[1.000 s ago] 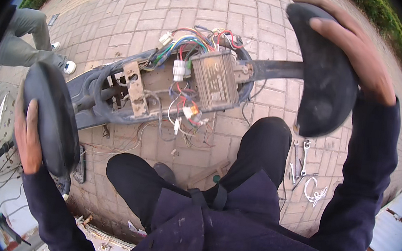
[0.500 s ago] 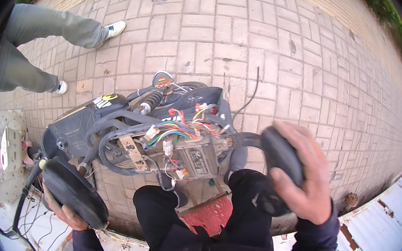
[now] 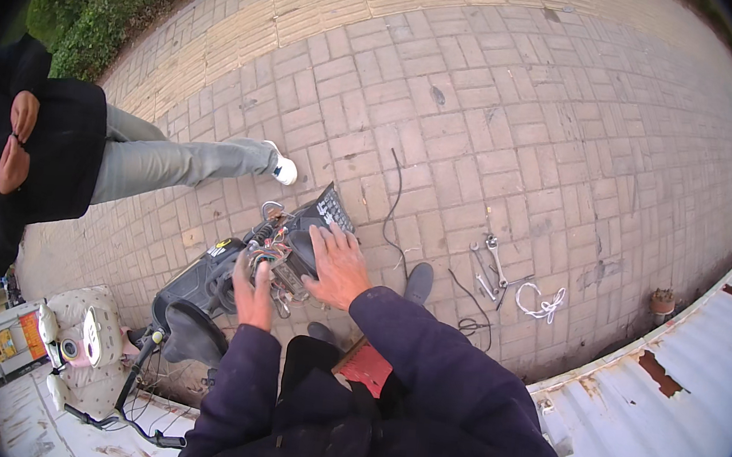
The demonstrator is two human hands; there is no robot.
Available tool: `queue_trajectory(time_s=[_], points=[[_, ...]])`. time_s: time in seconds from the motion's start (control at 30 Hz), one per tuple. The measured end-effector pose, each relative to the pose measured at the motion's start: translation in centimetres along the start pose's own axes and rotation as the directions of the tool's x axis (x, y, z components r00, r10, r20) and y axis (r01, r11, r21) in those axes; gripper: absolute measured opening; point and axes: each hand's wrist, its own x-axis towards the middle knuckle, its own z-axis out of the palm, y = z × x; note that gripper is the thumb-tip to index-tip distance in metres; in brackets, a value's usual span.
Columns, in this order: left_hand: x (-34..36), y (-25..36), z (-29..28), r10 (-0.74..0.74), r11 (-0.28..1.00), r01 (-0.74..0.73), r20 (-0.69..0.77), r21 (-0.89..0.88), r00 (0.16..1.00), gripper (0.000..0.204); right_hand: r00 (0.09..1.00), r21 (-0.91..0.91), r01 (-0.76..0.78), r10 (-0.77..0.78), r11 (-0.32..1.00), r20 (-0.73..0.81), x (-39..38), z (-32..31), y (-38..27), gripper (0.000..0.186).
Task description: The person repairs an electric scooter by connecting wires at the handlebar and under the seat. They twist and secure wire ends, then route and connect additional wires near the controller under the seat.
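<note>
A dark electric bike lies in front of me, tipped toward the left, its middle section uncovered. Coloured wires and connectors (image 3: 272, 253) spill out there beside a grey finned box (image 3: 289, 281). My left hand (image 3: 254, 293) is raised at the left of the wiring, fingers apart and holding nothing. Across from it, my right hand (image 3: 341, 272) spreads its fingers in front of the black rear seat pad (image 3: 301, 250), partly hiding it; I cannot tell whether they touch. The black front saddle (image 3: 192, 333) sits left of my left hand.
Wrenches (image 3: 494, 262), a thin black cable (image 3: 479, 328) and a white cord (image 3: 542, 302) lie on the paving at right. Another person (image 3: 58, 147) stands at left, hands together. Handlebars (image 3: 118, 419) are at lower left. A rusty white panel (image 3: 680, 378) runs along the right.
My left hand has come off the front saddle and my right hand off the rear seat pad; both have moved inward toward the wiring. The view has shifted, showing tools and more of the other person.
</note>
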Motion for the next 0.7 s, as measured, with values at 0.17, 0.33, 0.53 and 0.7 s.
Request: queue_trajectory(time_s=[0.17, 0.33, 0.53, 0.7], points=[[2.1, 8.1, 8.8, 0.057, 0.719, -0.293, 0.368, 0.629, 0.928, 0.068, 0.962, 0.024, -0.237, 0.231, 0.971, 0.147, -9.2, -9.9, 8.3, 0.09], [2.3, 6.0, 10.8, -0.04, 0.565, -0.237, 0.314, 0.79, 0.949, 0.062, 0.58, -0.094, -0.815, 0.807, 0.572, -0.112, -25.3, -20.8, 21.5, 0.076], [4.6, 6.5, 10.3, -0.273, 0.536, -0.214, 0.408, 0.817, 0.871, 0.067, 0.082, 0.123, -0.987, 0.977, 0.107, -0.199, -47.5, -25.4, 25.3, 0.081], [8.2, 9.1, 13.7, -0.351, 0.388, -0.16, 0.306, 0.908, 0.885, 0.079, -0.412, 0.322, -0.865, 0.911, -0.384, -0.022, -56.7, -21.7, 20.9, 0.075]])
